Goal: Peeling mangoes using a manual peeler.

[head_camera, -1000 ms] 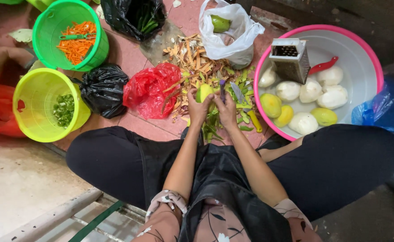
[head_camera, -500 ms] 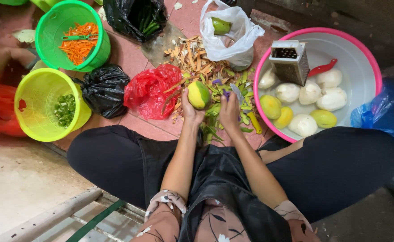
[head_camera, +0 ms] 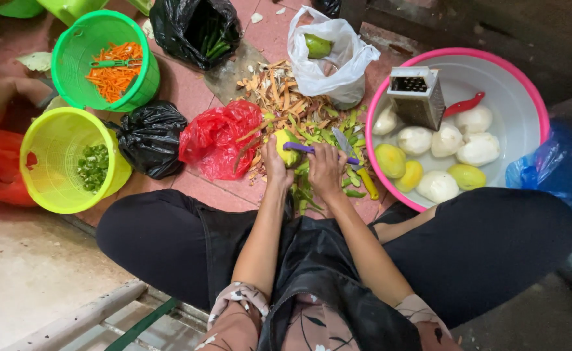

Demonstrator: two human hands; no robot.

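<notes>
My left hand (head_camera: 276, 164) holds a half-peeled green-yellow mango (head_camera: 286, 147) over a heap of peelings (head_camera: 299, 110) on the red tile floor. My right hand (head_camera: 325, 168) grips a purple-handled peeler (head_camera: 306, 149), whose handle lies across the fruit. Both hands are close together just in front of my crossed legs. A knife with a yellow handle (head_camera: 359, 170) lies among the green peelings to the right of my right hand.
A pink-rimmed white basin (head_camera: 523, 84) at right holds peeled fruits, a metal box grater (head_camera: 417, 96) and a red tool. Green basket of shredded carrot (head_camera: 107, 58), yellow-green basket of chopped greens (head_camera: 71, 159), black, red and white bags (head_camera: 328, 58) lie around.
My left hand has turned the mango and lowered it slightly. My right hand has brought the purple peeler onto the fruit. More yellow flesh shows.
</notes>
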